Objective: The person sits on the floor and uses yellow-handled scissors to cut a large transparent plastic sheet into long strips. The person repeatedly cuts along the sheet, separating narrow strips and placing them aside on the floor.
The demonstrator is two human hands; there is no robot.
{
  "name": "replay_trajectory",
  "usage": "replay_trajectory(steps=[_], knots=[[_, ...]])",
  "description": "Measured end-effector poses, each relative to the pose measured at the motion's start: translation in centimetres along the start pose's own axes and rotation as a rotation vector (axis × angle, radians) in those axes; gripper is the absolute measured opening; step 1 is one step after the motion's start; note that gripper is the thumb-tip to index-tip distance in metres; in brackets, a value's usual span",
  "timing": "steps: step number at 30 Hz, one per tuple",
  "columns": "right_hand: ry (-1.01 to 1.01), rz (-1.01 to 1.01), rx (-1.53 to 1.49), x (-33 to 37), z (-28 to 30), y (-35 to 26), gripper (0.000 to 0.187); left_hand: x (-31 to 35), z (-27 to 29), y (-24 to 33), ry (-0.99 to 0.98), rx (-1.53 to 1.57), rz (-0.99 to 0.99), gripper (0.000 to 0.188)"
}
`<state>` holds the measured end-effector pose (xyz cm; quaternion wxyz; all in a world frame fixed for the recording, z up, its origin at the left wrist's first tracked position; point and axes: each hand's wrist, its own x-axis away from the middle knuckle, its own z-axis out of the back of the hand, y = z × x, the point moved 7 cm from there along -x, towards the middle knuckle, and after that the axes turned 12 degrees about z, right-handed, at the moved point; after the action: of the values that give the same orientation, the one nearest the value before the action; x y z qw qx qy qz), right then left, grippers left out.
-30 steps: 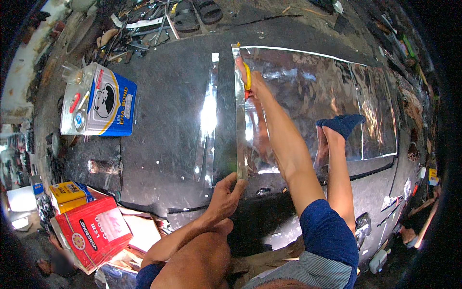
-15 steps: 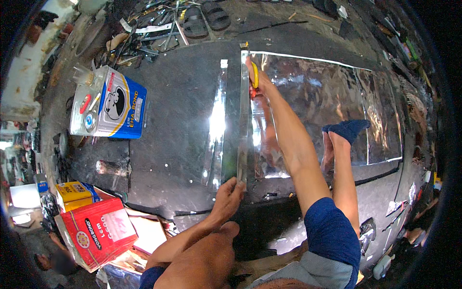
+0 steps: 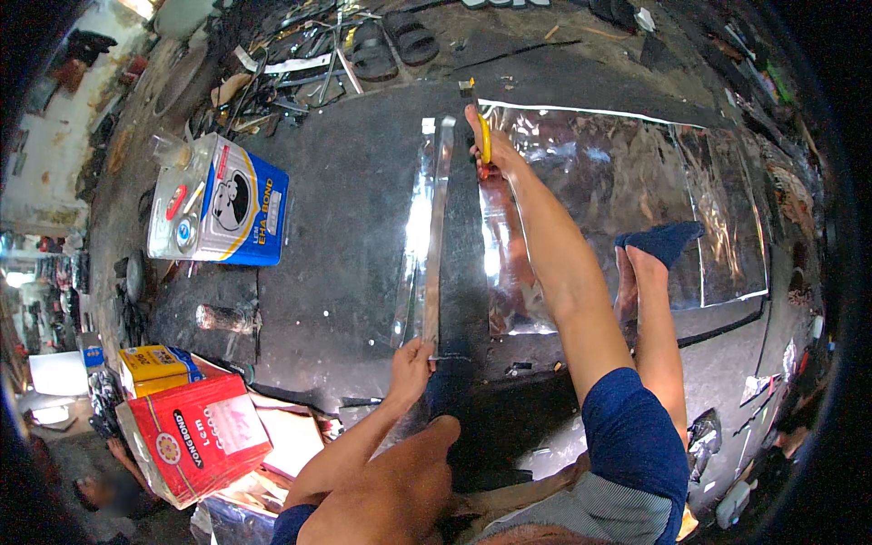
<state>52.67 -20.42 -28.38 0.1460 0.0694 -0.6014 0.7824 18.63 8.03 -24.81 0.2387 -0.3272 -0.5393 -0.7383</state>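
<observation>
My left hand [image 3: 413,371] pinches the near end of a narrow clear plastic strip [image 3: 438,218], which stretches away from me over the dark mat. Beneath and left of it lie more shiny clear strips [image 3: 413,263]. Farther off, my right hand [image 3: 500,153] is closed round a yellow-handled tool [image 3: 486,141] with some orange-red at its near end; its exact kind is unclear. That hand rests at the left edge of a large glossy clear plastic sheet [image 3: 599,182]. A small dark piece with a yellow tip [image 3: 468,88] sits just beyond my right thumb.
A blue-and-white square tin [image 3: 245,213] stands at left, with small items on top. Nearer are a clear jar [image 3: 227,319], a yellow box [image 3: 156,368] and a red box [image 3: 195,440]. Black sandals [image 3: 372,53] and scattered tools lie at the far side. Another person [image 3: 113,490] sits lower left.
My left hand has carried the strip leftward, away from the sheet's edge and over the other strips. My right hand, still on the tool, stays by the sheet. The view has shifted slightly.
</observation>
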Motion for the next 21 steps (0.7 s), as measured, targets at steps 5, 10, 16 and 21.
replay_trajectory(steps=[5, 10, 16, 21], knots=[[-0.091, -0.102, -0.216, 6.9, 0.3, -0.4, 0.076, 3.0, 1.3, 4.6, 0.594, -0.585, -0.512, 0.028], [-0.025, -0.214, -0.443, 18.4, 2.2, 7.5, 0.068, -3.2, -7.1, 4.2, -0.004, -0.138, -0.385, 0.037], [-0.080, -0.467, -0.463, 39.7, 1.7, 8.9, 0.065, -10.2, -10.8, -0.2, 0.017, 0.142, -0.072, 0.039], [-0.207, -0.542, -0.603, 51.9, -0.5, 9.8, 0.075, -8.9, -11.5, 2.7, -0.046, -0.095, -0.013, 0.018]])
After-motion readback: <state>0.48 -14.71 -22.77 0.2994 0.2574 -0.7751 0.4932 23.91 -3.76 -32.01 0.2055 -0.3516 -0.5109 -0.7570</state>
